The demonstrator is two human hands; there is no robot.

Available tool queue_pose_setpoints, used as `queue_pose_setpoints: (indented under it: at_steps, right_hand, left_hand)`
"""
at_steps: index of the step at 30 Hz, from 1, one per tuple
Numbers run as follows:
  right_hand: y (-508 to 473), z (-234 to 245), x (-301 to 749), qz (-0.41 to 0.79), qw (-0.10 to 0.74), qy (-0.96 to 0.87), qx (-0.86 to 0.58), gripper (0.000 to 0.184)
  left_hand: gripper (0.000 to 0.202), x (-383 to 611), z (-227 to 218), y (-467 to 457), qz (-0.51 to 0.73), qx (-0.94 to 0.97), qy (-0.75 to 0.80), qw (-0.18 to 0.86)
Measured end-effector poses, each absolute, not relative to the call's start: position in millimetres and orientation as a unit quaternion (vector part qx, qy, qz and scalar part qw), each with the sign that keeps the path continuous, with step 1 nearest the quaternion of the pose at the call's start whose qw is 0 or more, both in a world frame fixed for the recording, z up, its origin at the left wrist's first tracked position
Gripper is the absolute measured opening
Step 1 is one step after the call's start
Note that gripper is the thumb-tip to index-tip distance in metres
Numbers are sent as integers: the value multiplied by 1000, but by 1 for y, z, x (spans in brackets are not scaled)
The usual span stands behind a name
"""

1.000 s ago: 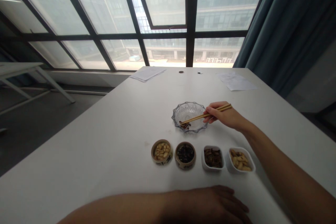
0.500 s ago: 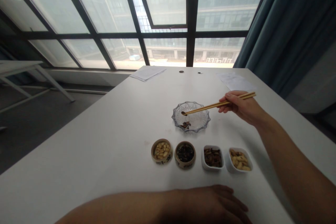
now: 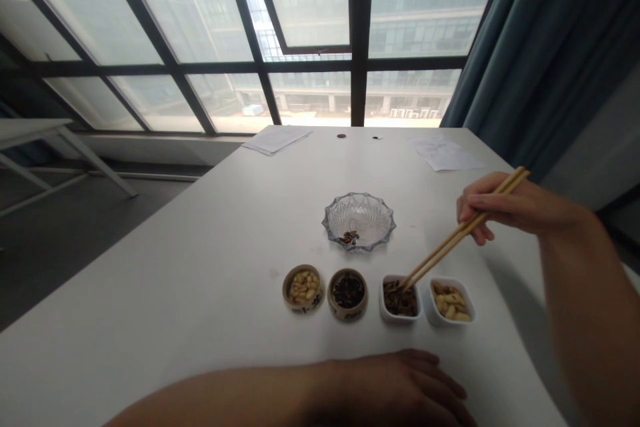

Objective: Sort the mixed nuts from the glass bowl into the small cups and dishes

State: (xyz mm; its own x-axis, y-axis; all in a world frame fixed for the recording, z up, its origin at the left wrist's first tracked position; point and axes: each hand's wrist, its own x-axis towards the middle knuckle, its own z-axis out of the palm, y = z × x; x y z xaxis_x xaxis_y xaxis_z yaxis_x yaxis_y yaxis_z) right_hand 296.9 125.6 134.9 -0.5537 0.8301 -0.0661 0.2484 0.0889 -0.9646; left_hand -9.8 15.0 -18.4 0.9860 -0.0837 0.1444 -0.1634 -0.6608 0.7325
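My right hand (image 3: 493, 203) is closed around a pair of wooden chopsticks (image 3: 453, 240), whose tips reach into a white square tub (image 3: 384, 310) of dark brown dried strips (image 3: 400, 300). Just right of it stands a second white tub (image 3: 430, 312) with pale yellow-brown pieces (image 3: 451, 301). To the left are a round container (image 3: 300, 309) of pale nut-like pieces and another round container (image 3: 349, 313) holding black pieces. Behind them, a clear glass bowl (image 3: 377, 223) has a few dark bits (image 3: 349, 237) at its bottom. My left hand (image 3: 415, 387) lies flat near the table's front edge, fingers stretched out, holding nothing.
Paper stacks (image 3: 277, 139) rest at the far left of the white table (image 3: 225, 233), with more sheets (image 3: 445, 152) at the far right. Two small dark discs sit along the back edge. Windows are behind, and a blue curtain (image 3: 480, 47) hangs at the right.
My right hand has moved right and closer, carrying the chopstick tips from above the glass bowl into the tub of dark strips. The dark piece at their tips is gone. My left hand stays put.
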Motion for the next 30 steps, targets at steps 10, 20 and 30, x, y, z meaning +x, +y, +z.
queue_pose_setpoints:
  at_steps: [10, 20, 30]
  right_hand:
    - [126, 133, 289, 566, 229, -706, -359, 31]
    - [137, 127, 262, 506, 439, -629, -393, 29]
    - [148, 101, 210, 478, 428, -639, -425, 45]
  left_hand:
    - [43, -10, -16, 15, 45, 911, -69, 404]
    - [45, -11, -18, 15, 50, 910, -70, 407]
    - [42, -10, -17, 15, 61, 906, -72, 413]
